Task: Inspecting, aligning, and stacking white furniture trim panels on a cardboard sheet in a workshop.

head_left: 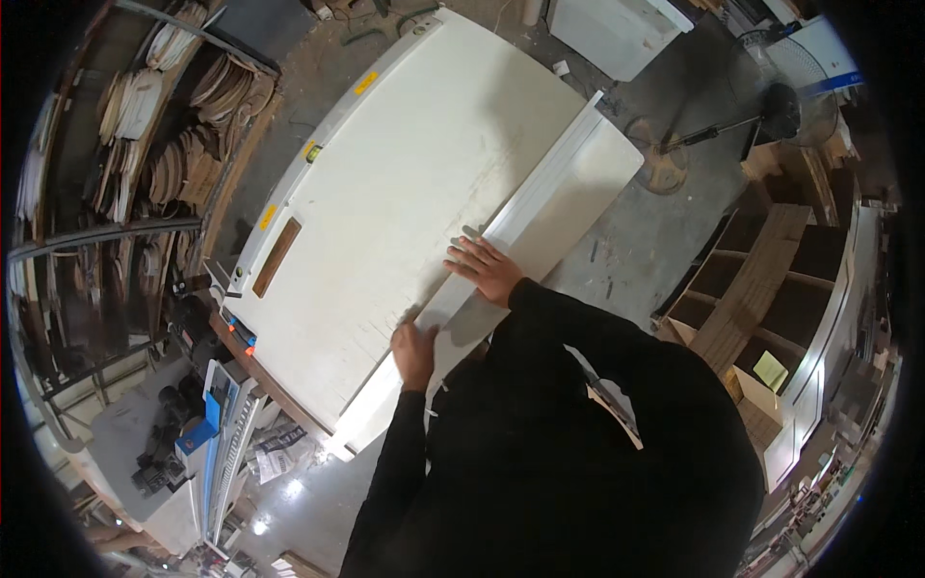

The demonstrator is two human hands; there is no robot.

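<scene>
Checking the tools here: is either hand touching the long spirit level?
No, the left hand and right hand are both at the long white strip, well apart from the spirit level.

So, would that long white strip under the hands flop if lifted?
The white strip looks fairly stiff, since its long edges run straight. Its smooth-looking face might feel slippery. It's probably light for its length, being so narrow.

The long white strip (535, 199) has a smooth, glossy face. The white tabletop (385, 183) is smooth, matt and scuffed; the brown bar (277, 257) appears to be wood. The black sleeve (559, 313) is matt cloth.
</scene>
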